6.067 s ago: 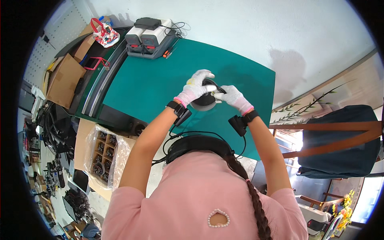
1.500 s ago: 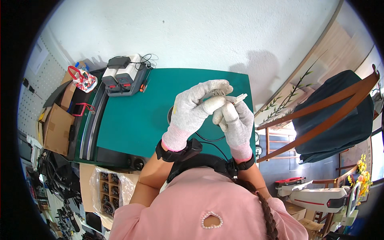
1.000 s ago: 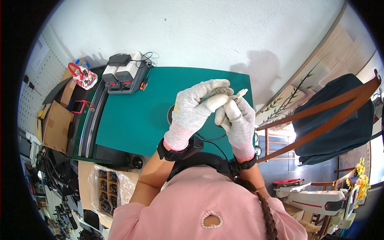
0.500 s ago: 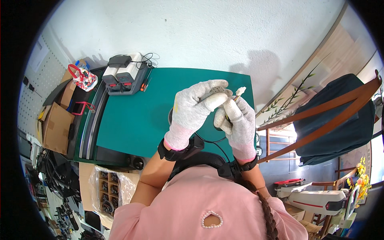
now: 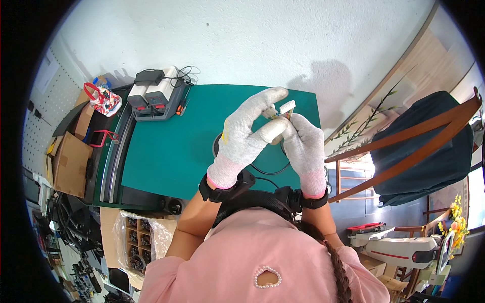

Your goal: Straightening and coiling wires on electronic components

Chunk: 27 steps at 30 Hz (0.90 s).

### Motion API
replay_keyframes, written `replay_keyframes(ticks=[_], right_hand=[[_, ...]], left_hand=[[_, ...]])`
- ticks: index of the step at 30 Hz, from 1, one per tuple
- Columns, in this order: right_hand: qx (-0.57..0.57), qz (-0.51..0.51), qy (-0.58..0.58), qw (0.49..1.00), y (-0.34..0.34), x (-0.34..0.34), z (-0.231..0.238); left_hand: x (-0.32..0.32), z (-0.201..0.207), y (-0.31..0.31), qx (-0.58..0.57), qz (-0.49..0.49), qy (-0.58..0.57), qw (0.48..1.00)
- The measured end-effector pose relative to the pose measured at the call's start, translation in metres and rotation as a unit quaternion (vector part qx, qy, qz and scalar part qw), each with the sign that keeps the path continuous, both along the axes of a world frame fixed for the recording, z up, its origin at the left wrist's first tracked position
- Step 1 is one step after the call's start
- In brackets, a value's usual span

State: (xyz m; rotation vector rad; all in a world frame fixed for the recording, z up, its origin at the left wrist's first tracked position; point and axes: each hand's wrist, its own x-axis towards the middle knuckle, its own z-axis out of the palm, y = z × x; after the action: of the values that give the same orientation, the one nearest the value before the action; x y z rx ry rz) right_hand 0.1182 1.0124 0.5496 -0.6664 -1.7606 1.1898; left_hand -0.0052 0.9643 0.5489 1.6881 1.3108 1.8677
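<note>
Over the green mat (image 5: pixel 166 156) both my gloved hands meet. My right hand (image 5: pixel 305 149) is closed on a white wire connector (image 5: pixel 287 106), which sticks up past its fingertips with thin coloured wires below. My left hand (image 5: pixel 245 131) has its index finger stretched out, well apart from the thumb. That thumb touches the right fingertips. A small pale piece (image 5: pixel 270 112) shows between the left thumb and index finger; whether it is a second connector or a fingertip I cannot make out. A black cable (image 5: pixel 270 172) loops beneath the hands. Behind my left wrist, a dark round thing is mostly hidden.
A charger dock with white-and-grey battery packs (image 5: pixel 156 96) stands at the mat's back left, an orange-handled tool (image 5: pixel 181 107) beside it. Left of the table are cardboard boxes (image 5: pixel 70 164). A divided carton (image 5: pixel 136 242) sits low left. A chair with a dark cloth (image 5: pixel 424 151) stands right.
The left index finger has lifted away from the thumb. The white connector has shifted left and turned more level, and the right hand has rolled so its back shows.
</note>
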Motion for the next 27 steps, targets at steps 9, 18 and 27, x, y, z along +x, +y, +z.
replay_keyframes(ticks=[9,18,27], right_hand=[[0.081,0.001,-0.066,0.995,-0.005,-0.004,0.001],[0.072,0.017,-0.071,0.995,-0.004,-0.006,0.0],[-0.064,0.051,-0.066,0.994,-0.002,-0.015,-0.004]], left_hand=[[-0.01,0.0,0.001,-0.053,-0.064,-0.064,0.995],[-0.008,0.008,-0.003,-0.121,-0.087,-0.148,0.978],[-0.038,0.007,0.006,-0.137,-0.056,-0.085,0.985]])
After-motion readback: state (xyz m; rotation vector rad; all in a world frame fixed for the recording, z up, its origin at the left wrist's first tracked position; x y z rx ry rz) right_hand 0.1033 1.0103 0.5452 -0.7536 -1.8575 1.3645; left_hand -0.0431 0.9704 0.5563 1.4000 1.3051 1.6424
